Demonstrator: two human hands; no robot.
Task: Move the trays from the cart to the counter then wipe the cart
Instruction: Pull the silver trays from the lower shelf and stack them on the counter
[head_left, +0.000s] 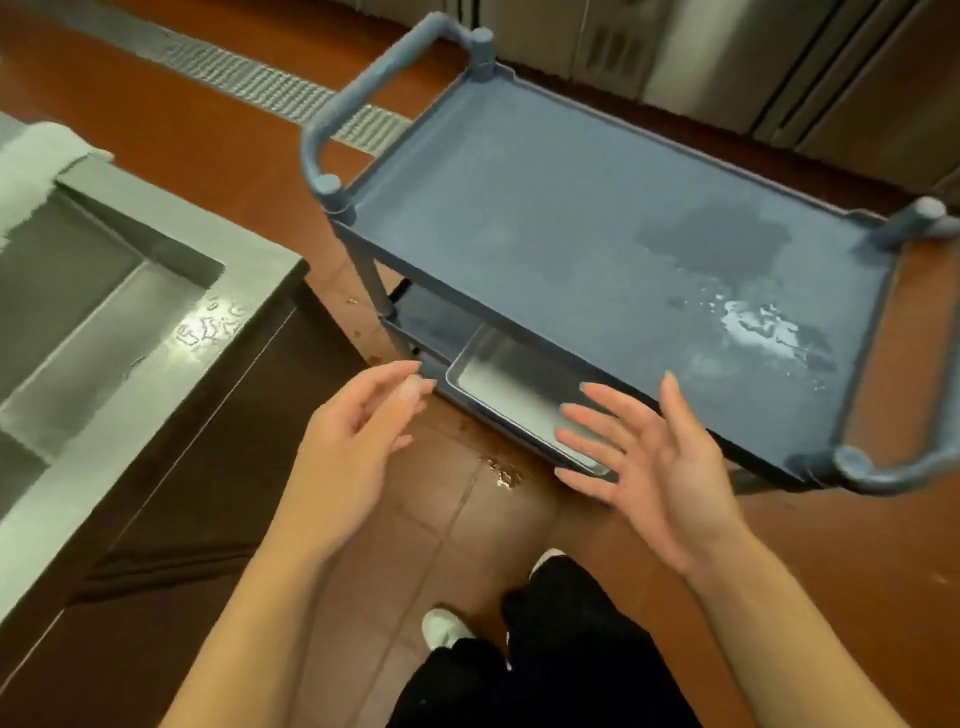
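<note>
Red floor tiles (519, 525) are showing wet spots below the blue cart (571, 218); left hand (348, 441) and right hand (649, 467) — fingers spread, empty — are nearing the metal tray (504, 384) on the lower shelf; it is probably wet, so it could slip.

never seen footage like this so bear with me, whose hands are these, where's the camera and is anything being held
There is one picture, taken by a camera worn on a person's head, looking forward and down. No machine is involved: the two bare hands belong to the wearer. The left hand and the right hand are both open and hold nothing; they hover in front of a blue-grey cart. Its top shelf has wet patches and no trays on it. A metal tray sits on the lower shelf, partly hidden behind the right hand's fingers. At the left is a steel counter with a cloth at its far end. Below you see the person's dark trousers and white shoes on the tiled floor.
</note>
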